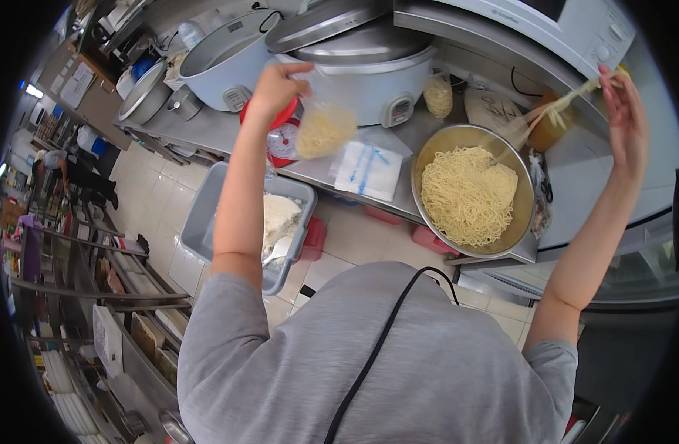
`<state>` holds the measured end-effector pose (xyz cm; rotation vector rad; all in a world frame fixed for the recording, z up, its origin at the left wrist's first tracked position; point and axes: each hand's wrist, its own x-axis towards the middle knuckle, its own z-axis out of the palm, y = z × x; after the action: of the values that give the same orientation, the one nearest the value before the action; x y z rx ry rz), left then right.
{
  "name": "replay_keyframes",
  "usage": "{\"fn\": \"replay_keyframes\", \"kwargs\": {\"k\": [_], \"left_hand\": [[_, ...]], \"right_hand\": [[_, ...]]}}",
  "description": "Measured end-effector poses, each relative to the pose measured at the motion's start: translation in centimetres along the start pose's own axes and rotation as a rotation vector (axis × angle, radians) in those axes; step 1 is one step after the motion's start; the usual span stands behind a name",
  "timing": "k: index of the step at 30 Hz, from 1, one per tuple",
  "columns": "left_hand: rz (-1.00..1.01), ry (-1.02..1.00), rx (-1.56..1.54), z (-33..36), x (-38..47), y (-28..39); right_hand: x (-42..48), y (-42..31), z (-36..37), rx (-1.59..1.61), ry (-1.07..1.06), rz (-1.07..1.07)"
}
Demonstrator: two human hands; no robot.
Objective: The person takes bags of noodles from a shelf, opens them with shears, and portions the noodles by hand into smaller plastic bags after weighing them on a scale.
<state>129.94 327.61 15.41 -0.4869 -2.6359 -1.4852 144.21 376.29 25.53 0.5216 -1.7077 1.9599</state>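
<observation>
My left hand [278,91] pinches the upper part of a clear plastic bag of yellow noodles [324,132], which hangs beside a red dial kitchen scale [283,140]. Raised at the far right, my right hand [627,119] has its fingertips at the upper end of pale yellow strands [561,108]. Whether those fingers grip the strands is unclear, and the strands' lower end is blurred. Between my arms, a large steel bowl [525,222] holds a heap of yellow noodles. A stack of white plastic bags with blue marks [368,169] lies left of it.
Two large rice cookers [223,72] [345,91] line the steel counter's back, below a white microwave [578,28]. Another noodle bag [438,95] stands near the wall. Below the counter, a grey tub [206,233] contains white food and a ladle. Another person [54,161] bends far left.
</observation>
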Motion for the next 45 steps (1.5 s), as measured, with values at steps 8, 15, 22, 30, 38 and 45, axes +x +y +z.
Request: {"fn": "replay_keyframes", "kwargs": {"k": [8, 15, 22, 30, 38, 45], "left_hand": [[-0.047, 0.447, -0.134, -9.5, 5.2, -6.0], [-0.243, 0.597, -0.253, -10.7, 4.7, -13.3], [-0.237, 0.614, -0.178, -11.5, 4.1, -12.8], [-0.335, 0.6, 0.122, -12.6, 3.7, -13.5], [-0.201, 0.657, 0.631, -10.9, 2.2, -9.5], [-0.033, 0.702, 0.958, -8.7, 2.2, -10.6]], "right_hand": [[-7.1, 9.9, 0.9, -0.369, -0.014, 0.392], [-15.6, 18.1, 0.9, -1.013, -0.152, 0.641], [-20.1, 22.1, 0.3, -1.134, -0.27, 0.546], [-20.5, 22.0, 1.0, -1.143, -0.221, 0.534], [-20.9, 22.1, 0.8, -1.143, -0.224, 0.514], [-21.4, 22.5, 0.5, -1.137, -0.189, 0.492]]}}
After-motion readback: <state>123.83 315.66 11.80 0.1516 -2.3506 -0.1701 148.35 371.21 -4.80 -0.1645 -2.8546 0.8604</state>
